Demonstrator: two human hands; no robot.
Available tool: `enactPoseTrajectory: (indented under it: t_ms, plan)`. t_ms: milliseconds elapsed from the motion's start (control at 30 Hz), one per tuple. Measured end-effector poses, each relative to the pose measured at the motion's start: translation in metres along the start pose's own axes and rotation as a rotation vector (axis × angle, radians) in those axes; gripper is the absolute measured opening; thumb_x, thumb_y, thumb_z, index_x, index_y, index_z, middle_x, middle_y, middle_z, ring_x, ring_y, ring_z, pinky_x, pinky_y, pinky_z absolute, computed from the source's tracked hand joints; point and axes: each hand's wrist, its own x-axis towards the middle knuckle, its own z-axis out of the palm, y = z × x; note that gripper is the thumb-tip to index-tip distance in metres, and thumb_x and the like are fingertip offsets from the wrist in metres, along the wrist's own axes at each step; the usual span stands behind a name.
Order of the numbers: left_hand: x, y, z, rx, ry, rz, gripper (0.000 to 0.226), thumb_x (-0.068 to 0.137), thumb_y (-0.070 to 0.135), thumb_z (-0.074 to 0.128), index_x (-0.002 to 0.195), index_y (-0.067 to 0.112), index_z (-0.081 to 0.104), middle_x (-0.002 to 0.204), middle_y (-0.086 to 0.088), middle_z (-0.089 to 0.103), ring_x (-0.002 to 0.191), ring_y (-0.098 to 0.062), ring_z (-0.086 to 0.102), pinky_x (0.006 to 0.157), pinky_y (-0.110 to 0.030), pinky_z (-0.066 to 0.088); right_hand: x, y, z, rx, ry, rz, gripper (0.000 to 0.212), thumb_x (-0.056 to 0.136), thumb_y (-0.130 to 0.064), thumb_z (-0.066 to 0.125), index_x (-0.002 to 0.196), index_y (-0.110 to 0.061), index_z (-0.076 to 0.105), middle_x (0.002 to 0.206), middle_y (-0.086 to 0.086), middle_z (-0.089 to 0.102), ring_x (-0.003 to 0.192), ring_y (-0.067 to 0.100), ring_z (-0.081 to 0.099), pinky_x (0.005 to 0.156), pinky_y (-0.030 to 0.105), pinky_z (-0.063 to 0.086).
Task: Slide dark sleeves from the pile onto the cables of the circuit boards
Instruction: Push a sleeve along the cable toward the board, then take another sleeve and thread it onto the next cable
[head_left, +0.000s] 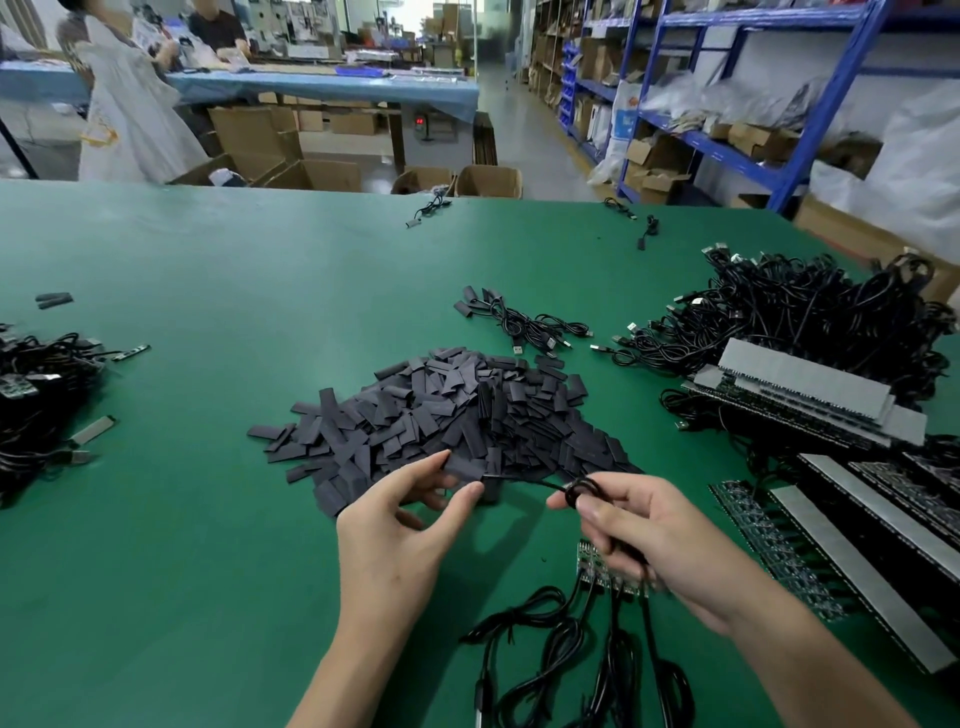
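Observation:
A large pile of dark flat sleeves (441, 410) lies on the green table in front of me. My left hand (400, 525) pinches one dark sleeve (488, 488) between thumb and fingers at the pile's near edge. My right hand (639, 530) grips a coiled black cable (582, 488) whose end runs into that sleeve. Under my right hand lies a strip of small circuit boards (597, 571) with several black cables (550, 618) trailing towards me.
A heap of black USB cables (810, 312) and stacked board strips with grey backing (810, 395) fill the right side. More boards lie at right front (779, 540). Finished cables (36, 395) sit at left. A small cable bundle (524, 327) lies behind the pile.

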Motion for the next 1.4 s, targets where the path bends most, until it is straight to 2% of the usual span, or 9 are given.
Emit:
enactPoseTrajectory:
  t_ms: [167,333,533,700,833,933,1033,1200,1400]
  plan:
    - [-0.002,0.003,0.003,0.012,-0.100,-0.035,0.070,0.068,0.058,0.078,0.133,0.037,0.061,0.099,0.027,0.073,0.085,-0.003,0.067,0.066,-0.015,0.050,0.048,-0.024,-0.017,-0.073,0.176,-0.073,0.022,0.105,-0.020,0.058,0.103,-0.025,0.079,0.068,-0.005,0.057,0.049,0.008,0.043,0.047,0.016,0.034]
    - [-0.010,0.006,0.005,0.397,-0.622,0.162,0.075,0.067,0.098,0.050,0.123,0.052,0.067,0.107,0.034,0.055,0.111,0.009,0.047,0.094,-0.014,0.037,0.139,-0.053,-0.038,-0.197,0.409,-0.122,0.015,0.105,-0.016,0.058,0.108,-0.018,0.072,0.070,-0.003,0.062,0.052,0.007,0.052,0.048,0.017,0.042]
    - [-0.011,-0.001,0.011,0.500,-0.864,0.245,0.066,0.066,0.102,0.041,0.120,0.068,0.059,0.105,0.031,0.042,0.108,0.010,0.033,0.095,-0.018,0.023,0.238,-0.066,-0.060,-0.317,0.536,-0.089,0.020,0.106,-0.014,0.055,0.120,-0.009,0.068,0.079,0.002,0.063,0.059,0.013,0.054,0.054,0.025,0.046]
    - [-0.006,-0.008,0.012,0.431,-0.873,0.278,0.053,0.080,0.095,0.030,0.117,0.068,0.058,0.105,0.031,0.045,0.101,0.010,0.033,0.089,-0.017,0.021,0.287,-0.059,-0.069,-0.516,0.481,-0.015,0.036,0.102,-0.008,0.059,0.137,-0.017,0.062,0.102,0.008,0.067,0.074,0.015,0.058,0.058,0.022,0.041]
    - [-0.004,-0.009,0.012,0.397,-0.884,0.252,0.041,0.081,0.086,0.051,0.112,0.063,0.064,0.105,0.034,0.050,0.101,0.011,0.038,0.087,-0.016,0.021,0.289,-0.048,-0.075,-0.761,0.404,0.043,0.050,0.101,-0.001,0.051,0.146,-0.021,0.056,0.137,0.009,0.061,0.099,0.022,0.057,0.064,0.026,0.041]
    - [-0.002,-0.005,0.012,0.375,-0.882,0.222,0.037,0.077,0.078,0.061,0.109,0.060,0.064,0.107,0.036,0.058,0.105,0.011,0.046,0.088,-0.016,0.022,0.266,-0.045,-0.074,-0.783,0.431,0.035,0.051,0.102,0.001,0.047,0.145,-0.022,0.057,0.146,0.005,0.057,0.121,0.026,0.060,0.087,0.030,0.048]
    - [-0.004,0.002,0.009,0.270,-0.833,0.147,0.028,0.079,0.058,0.075,0.105,0.052,0.067,0.099,0.032,0.068,0.099,0.003,0.061,0.089,-0.013,0.031,0.222,-0.047,-0.062,-0.710,0.479,-0.069,0.036,0.103,-0.005,0.051,0.133,-0.019,0.066,0.137,0.002,0.064,0.122,0.025,0.062,0.098,0.030,0.047]
    - [-0.008,0.007,0.004,0.042,-0.800,-0.055,0.013,0.086,0.032,0.083,0.097,0.038,0.079,0.085,0.012,0.074,0.077,-0.001,0.065,0.075,-0.015,0.049,0.110,-0.039,-0.025,-0.591,0.347,-0.197,0.017,0.101,-0.019,0.062,0.105,-0.029,0.075,0.103,-0.018,0.073,0.094,-0.010,0.062,0.075,0.001,0.040]
    - [-0.009,0.010,0.005,-0.146,-0.693,-0.103,0.026,0.086,0.036,0.076,0.112,0.036,0.073,0.089,0.005,0.071,0.085,-0.013,0.067,0.077,-0.032,0.051,0.011,-0.010,-0.002,-0.490,-0.041,-0.066,0.014,0.103,-0.036,0.061,0.109,-0.035,0.074,0.104,-0.018,0.075,0.097,-0.002,0.068,0.087,0.023,0.053]
